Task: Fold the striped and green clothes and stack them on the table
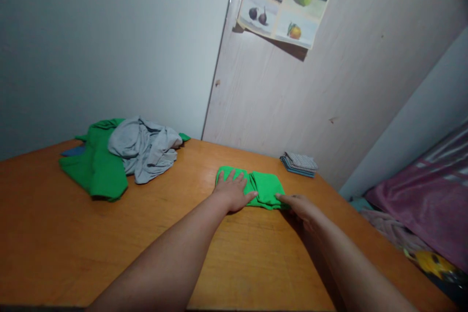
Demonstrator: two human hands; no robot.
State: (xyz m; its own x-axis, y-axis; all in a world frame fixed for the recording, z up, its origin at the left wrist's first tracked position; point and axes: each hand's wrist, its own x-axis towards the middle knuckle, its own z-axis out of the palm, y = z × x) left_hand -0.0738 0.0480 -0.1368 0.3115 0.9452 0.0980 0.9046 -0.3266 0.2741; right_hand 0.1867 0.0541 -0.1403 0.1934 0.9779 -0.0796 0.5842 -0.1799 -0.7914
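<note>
A bright green cloth (pixel 268 189), folded into a flat strip, lies on the wooden table in front of me. A crease runs across its middle. My left hand (pixel 232 193) rests flat on the left half, its fingers spread. At the opposite end, my right hand (pixel 298 205) grips the near right corner. Its thumb or a finger lies on top of the cloth; the other fingers are mostly hidden below the edge.
On the table's left lies a loose pile with a green garment (pixel 104 165) and a crumpled grey garment (pixel 146 146). Folded striped cloths (pixel 299 163) sit at the back right, near the wall. Beyond the table's right edge is pink fabric (pixel 420 204).
</note>
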